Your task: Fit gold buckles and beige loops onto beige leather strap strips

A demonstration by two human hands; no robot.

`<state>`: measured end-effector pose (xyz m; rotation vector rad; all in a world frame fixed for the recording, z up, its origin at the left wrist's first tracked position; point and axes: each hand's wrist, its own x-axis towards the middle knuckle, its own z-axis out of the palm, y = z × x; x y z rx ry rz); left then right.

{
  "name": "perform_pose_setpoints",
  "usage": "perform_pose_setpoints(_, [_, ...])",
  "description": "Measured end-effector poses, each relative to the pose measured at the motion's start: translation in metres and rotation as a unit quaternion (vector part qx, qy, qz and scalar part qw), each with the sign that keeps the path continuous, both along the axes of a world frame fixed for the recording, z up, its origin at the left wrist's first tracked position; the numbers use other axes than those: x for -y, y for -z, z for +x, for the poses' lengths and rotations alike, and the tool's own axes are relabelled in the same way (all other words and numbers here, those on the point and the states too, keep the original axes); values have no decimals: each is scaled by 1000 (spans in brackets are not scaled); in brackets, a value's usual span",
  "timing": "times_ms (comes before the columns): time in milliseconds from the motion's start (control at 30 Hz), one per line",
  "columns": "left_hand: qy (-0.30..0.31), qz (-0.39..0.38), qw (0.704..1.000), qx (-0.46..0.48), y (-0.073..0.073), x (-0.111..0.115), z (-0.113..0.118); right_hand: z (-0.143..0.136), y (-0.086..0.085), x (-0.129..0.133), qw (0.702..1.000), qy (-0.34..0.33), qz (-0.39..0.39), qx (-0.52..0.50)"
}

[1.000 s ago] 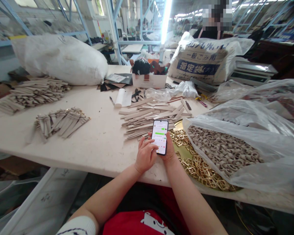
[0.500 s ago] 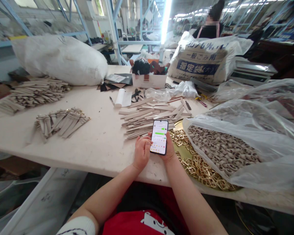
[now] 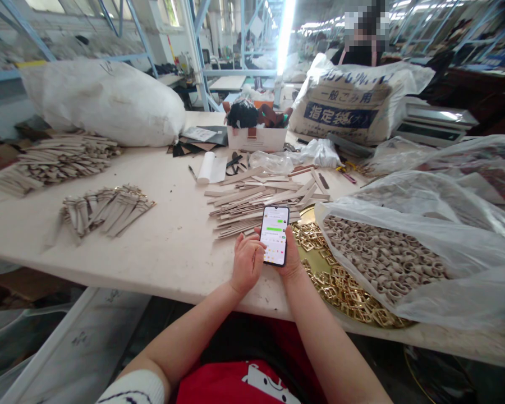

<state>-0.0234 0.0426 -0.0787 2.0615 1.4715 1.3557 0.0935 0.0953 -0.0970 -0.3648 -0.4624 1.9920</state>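
Observation:
A phone (image 3: 274, 238) with a lit chat screen is upright in my right hand (image 3: 292, 255), whose thumb lies along its right edge. My left hand (image 3: 248, 261) is at the phone's lower left with its fingers partly apart, a fingertip over the screen; it grips nothing. Just beyond the phone lies a pile of beige strips (image 3: 239, 205). To the right, gold metal buckles (image 3: 340, 286) fill a round gold tray (image 3: 320, 261). Beside them an open plastic bag (image 3: 458, 241) holds many small beige loops (image 3: 387, 255).
Bundled strips with buckles (image 3: 109, 210) and a larger strip pile (image 3: 67, 157) lie left on the table (image 3: 168, 224). Behind stand a white sack (image 3: 105, 104), a white box (image 3: 256, 139) and a printed bag (image 3: 345, 106). A person (image 3: 359, 53) is in the background.
My left hand has shifted slightly right and up, its fingertip now further over the phone screen. My right hand and the phone have hardly moved.

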Motion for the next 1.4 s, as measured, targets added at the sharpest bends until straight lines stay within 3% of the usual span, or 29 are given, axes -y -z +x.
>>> perform_pose_setpoints(233, [9, 5, 1000, -12, 0, 0, 1, 0, -2, 0, 1000, 6, -12, 23])
perform_pose_setpoints(600, [-40, -32, 995, 82, 3, -5, 1, 0, -1, 0, 1000, -14, -4, 2])
perform_pose_setpoints(1400, [-31, -32, 996, 71, 3, -4, 0, 0, 1, 0, 1000, -24, 0, 13])
